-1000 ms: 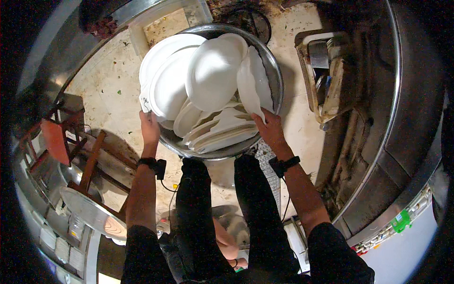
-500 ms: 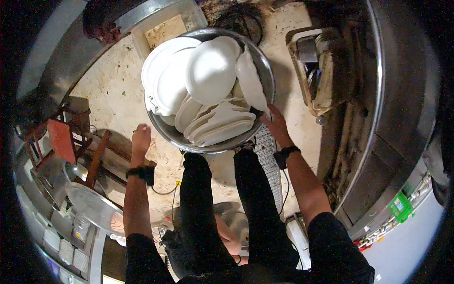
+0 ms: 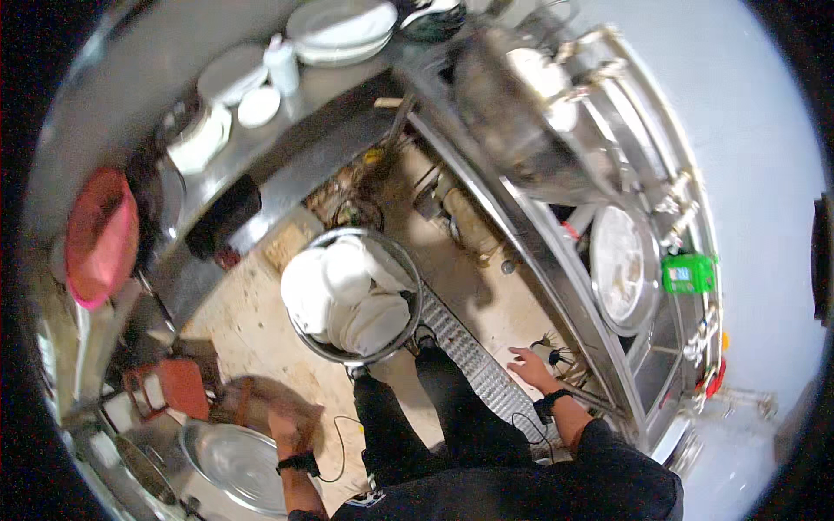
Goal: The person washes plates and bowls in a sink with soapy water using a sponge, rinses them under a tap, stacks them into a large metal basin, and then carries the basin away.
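On the floor in front of my feet stands a round metal basin (image 3: 420, 300) heaped with white plates (image 3: 349, 271), mostly oval, some lying flat and others tilted on edge. My right hand (image 3: 532, 369) hangs in the air to the right of the basin, above the floor by the metal counter. Its fingers are apart and hold nothing. Down at the left, my left hand (image 3: 293, 427) is smeared by motion, so its fingers cannot be made out. Nearest to it is a large round metal tray or basin (image 3: 239, 464).
A red stool (image 3: 182, 388) stands at the left. Along the right runs a metal sink counter (image 3: 556, 300), with a metal basin (image 3: 621, 269) and a green box (image 3: 688, 274). A perforated drain cover (image 3: 478, 352) crosses the floor. Dishes and a pink basin (image 3: 102, 239) sit farther back.
My right hand has left the basin's rim and moved right. My left hand has dropped lower. The view has lifted and swung, showing the counters; the plates stay in the basin.
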Tool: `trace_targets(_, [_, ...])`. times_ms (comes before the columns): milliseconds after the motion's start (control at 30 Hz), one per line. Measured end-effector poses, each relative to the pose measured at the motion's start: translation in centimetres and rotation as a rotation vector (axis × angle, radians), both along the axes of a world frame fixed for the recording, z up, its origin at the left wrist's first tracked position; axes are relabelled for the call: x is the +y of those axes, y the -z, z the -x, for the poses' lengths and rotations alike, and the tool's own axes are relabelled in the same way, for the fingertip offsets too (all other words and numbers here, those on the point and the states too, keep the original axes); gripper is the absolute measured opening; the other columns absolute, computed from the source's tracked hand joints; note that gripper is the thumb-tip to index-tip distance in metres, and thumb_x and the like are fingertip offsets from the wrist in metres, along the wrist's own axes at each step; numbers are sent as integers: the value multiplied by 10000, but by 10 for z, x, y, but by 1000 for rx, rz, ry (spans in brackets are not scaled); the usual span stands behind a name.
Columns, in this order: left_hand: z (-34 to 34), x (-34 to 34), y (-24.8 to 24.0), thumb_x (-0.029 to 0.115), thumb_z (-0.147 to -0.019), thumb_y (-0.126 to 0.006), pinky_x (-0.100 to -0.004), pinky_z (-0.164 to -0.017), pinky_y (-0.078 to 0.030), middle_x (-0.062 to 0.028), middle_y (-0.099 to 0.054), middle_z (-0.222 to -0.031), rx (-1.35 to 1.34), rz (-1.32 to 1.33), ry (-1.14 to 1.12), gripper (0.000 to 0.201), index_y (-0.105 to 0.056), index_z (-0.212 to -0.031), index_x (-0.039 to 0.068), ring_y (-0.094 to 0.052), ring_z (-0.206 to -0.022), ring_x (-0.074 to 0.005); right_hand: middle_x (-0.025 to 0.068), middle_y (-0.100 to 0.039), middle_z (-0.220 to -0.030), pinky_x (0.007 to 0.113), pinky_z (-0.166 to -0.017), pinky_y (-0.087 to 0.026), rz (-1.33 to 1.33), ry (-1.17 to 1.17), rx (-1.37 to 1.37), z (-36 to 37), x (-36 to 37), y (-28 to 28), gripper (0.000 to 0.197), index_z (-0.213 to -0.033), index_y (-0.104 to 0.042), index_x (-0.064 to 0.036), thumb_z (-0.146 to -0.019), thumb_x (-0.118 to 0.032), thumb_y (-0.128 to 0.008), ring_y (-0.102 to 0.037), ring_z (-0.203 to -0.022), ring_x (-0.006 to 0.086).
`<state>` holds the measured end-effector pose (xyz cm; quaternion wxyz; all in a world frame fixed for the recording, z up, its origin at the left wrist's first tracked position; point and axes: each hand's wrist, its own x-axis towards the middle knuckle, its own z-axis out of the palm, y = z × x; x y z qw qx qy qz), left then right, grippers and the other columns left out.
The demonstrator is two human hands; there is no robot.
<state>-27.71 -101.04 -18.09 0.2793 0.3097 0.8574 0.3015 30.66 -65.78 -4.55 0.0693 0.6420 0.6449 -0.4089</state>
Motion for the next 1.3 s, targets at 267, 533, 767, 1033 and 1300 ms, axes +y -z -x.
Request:
trace_targets(267, [43, 161, -124, 160, -957, -528, -327, -659, -505, -146, -685, -869, -257, -53, 128, 205, -633, -977, -15, -644, -734, -201, 95, -642, -931, 312, -810, -507, -501, 344, 101, -98, -28, -97, 303, -1150, -624, 21, -874, -102, -617, -618, -860, 183])
trace_targets(533, [-53, 324, -259, 196, -972, -522, -345, -666, -510, -160, -675, -784, 25, -108, 414, 258, -624, -925, -37, -656, -704, -227, 179, -635, -1119, 383, -916, -479, -612, 476, 220, -159, 14, -162, 336, -1168, -625, 0, -856, -122, -630, -619, -1015, 329])
trace_targets(767, [-220, 430, -342, 214, -943, -572, -395, -764, -524, -213, -695, -913, 333, -90, 566, 267, -654, -1019, -28, -692, -877, -315, 149, -590, -1256, 478, -979, -450, -606, 316, -110, -265, 64, -114, 398, -1163, -656, -44, -826, -250, -701, -550, -1151, 374])
trace_targets(1033, [-354, 585, -440, 239, -961, -577, -297, -702, -511, -58, -687, -870, -123, -231, 451, 243, -656, -1022, 17, -642, -805, -138, 153, -543, -1088, 410, -840, -502, -501, 390, 24, -280, 91, -91, 263, -1029, -615, 9, -846, -167, -681, -607, -938, 332])
trace_targets(1300, [-390, 789, -449, 204, -953, -540, -382, -854, -526, -129, -543, -1244, -780, -147, 99, 364, -499, -1267, 25, -582, -1034, -267, 196, -510, -1236, 399, -950, -471, -504, 462, 216, -295, 90, -91, 380, -1209, -542, 19, -855, -77, -639, -583, -1078, 347])
